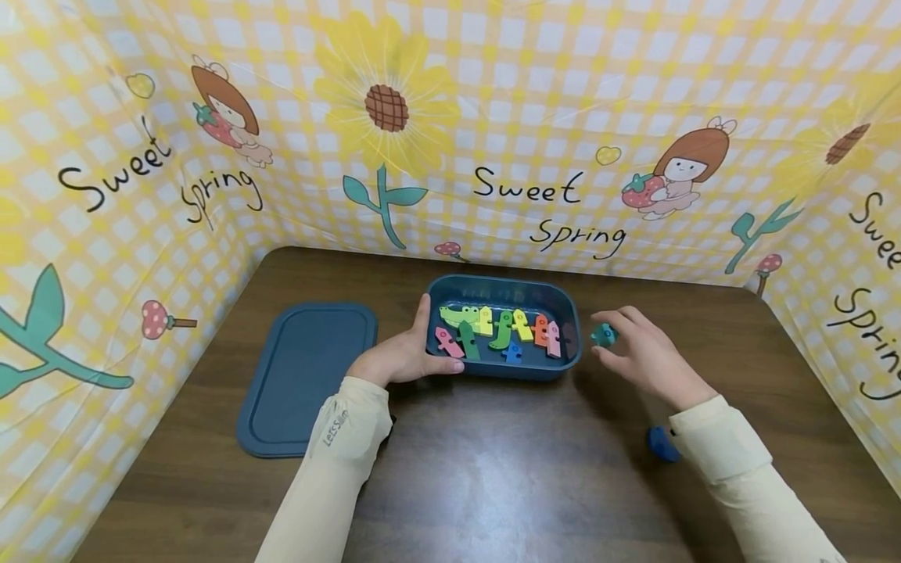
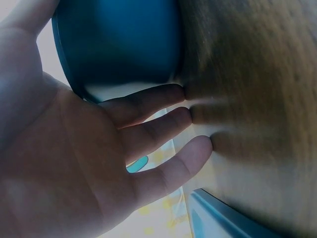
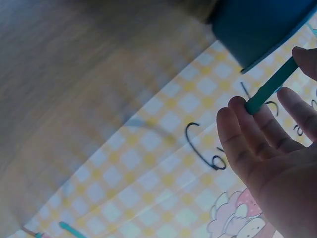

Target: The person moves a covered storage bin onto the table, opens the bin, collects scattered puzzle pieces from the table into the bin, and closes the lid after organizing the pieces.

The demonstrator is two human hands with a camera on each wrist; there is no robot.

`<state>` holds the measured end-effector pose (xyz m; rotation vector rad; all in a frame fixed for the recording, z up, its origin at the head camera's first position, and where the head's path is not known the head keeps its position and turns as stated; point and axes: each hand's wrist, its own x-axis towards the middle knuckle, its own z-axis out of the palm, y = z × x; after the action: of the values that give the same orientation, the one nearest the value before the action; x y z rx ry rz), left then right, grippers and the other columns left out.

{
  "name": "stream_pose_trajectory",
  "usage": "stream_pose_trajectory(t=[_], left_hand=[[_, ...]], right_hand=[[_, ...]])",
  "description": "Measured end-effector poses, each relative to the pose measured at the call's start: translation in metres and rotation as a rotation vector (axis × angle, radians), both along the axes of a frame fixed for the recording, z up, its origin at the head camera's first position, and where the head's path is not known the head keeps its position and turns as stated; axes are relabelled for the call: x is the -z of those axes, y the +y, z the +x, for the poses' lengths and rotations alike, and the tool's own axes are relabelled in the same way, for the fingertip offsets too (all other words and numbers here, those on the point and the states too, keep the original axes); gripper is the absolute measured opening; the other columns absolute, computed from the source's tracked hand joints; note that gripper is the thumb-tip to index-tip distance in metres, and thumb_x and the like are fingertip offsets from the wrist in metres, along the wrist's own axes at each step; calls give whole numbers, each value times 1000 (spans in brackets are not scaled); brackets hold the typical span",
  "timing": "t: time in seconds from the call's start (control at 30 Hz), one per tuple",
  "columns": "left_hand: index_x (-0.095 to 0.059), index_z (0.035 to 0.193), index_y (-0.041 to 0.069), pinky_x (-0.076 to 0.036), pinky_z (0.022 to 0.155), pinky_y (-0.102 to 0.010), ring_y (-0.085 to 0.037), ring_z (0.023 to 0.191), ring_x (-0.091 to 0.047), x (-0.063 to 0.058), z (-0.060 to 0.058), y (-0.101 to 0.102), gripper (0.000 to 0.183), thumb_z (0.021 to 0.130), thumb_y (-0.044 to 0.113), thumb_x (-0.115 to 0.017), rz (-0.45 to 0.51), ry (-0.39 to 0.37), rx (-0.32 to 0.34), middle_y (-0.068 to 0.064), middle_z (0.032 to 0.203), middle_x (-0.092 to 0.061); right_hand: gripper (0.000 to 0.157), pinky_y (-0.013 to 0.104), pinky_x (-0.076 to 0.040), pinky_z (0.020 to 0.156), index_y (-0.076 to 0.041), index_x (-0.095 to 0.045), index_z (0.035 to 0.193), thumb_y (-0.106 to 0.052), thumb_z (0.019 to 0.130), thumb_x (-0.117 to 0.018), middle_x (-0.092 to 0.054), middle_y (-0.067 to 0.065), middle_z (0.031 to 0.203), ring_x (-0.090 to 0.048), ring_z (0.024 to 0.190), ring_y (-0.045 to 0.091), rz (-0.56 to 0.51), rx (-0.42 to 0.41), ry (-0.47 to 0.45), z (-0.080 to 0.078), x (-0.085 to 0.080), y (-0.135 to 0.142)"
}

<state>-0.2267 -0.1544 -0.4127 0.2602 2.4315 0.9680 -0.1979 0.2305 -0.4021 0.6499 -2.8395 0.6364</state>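
A dark blue plastic box holds several colourful flat puzzle pieces, among them a light green crocodile-head piece, a yellow piece and a pink piece. My left hand is spread around the box's left end, thumb along the near wall. In the left wrist view, its other fingers stretch straight beside the box, tips down at the table. Just off the box's right end, my right hand pinches a teal puzzle piece between thumb and fingertips, above the table.
The box's dark blue lid lies flat on the brown wooden table, left of the box. A blue piece sits on the tabletop beside my right sleeve. Yellow checked cloth with printed flowers stands around the table's back and sides.
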Motion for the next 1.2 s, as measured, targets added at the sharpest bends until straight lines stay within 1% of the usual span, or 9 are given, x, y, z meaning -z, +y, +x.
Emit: stream_pose_trajectory(t=[0.13, 0.33, 0.47, 0.73, 0.87, 0.97, 1.1, 1.13, 1.2], left_hand=[[32, 154, 29, -47, 67, -36, -24, 74, -68, 0, 0, 0, 131, 84, 62, -74, 3, -3, -1, -28, 150, -42], [33, 153, 30, -44, 60, -35, -26, 66, -67, -1, 0, 1, 131, 84, 63, -73, -3, -11, -5, -28, 141, -53], [32, 154, 30, -45, 61, -35, -25, 68, -67, 0, 0, 1, 131, 84, 63, -73, -2, -11, -2, -27, 142, -51], [32, 154, 30, -47, 66, -36, -25, 73, -68, -1, 0, 0, 132, 83, 65, -73, -13, -8, -4, -26, 146, -49], [32, 154, 30, -46, 63, -35, -25, 68, -67, -1, 0, 2, 132, 83, 66, -73, -14, -15, 1, -25, 137, -56], [34, 152, 32, -43, 57, -35, -27, 61, -65, -2, 0, 2, 132, 83, 66, -73, -20, -27, -2, -21, 117, -67], [35, 151, 34, -41, 55, -34, -28, 60, -63, -2, 0, 2, 132, 82, 65, -73, -29, -35, -11, -15, 100, -69], [35, 152, 34, -41, 55, -34, -28, 60, -64, -2, 0, 2, 132, 82, 65, -73, -28, -36, -13, -15, 101, -69], [33, 153, 32, -42, 56, -34, -28, 62, -65, -2, 0, 1, 132, 82, 65, -74, -21, -33, -15, -17, 109, -68]], right_hand=[[46, 49, -48, 85, -5, -61, 133, -16, 92, -76, -57, 11, 116, -58, 97, 27, -14, -14, 9, -3, -4, -11], [47, 50, -48, 87, -3, -60, 134, -17, 92, -76, -57, 11, 116, -57, 99, 28, -20, -36, -16, -7, -7, -28], [49, 48, -47, 86, -3, -59, 136, -16, 92, -76, -57, 12, 117, -55, 96, 29, -13, -49, -30, -10, -7, -39], [51, 47, -48, 87, -8, -60, 136, -26, 91, -79, -56, 9, 112, -55, 95, 27, 21, -61, -80, -13, -4, -57], [53, 51, -47, 88, -5, -59, 138, -23, 91, -79, -57, 10, 113, -57, 94, 30, 45, -86, -95, -13, -1, -62], [55, 54, -46, 91, -5, -59, 138, -22, 91, -79, -58, 11, 115, -59, 97, 30, 59, -99, -98, -14, 0, -64], [56, 55, -46, 92, -5, -59, 139, -22, 90, -79, -58, 11, 116, -59, 98, 29, 78, -115, -97, -15, 0, -67], [56, 55, -46, 91, -5, -59, 139, -22, 90, -80, -59, 11, 115, -59, 97, 29, 81, -117, -97, -15, 0, -68], [56, 56, -45, 92, -5, -59, 138, -22, 90, -80, -59, 11, 114, -59, 97, 29, 84, -121, -96, -16, 0, -69]])
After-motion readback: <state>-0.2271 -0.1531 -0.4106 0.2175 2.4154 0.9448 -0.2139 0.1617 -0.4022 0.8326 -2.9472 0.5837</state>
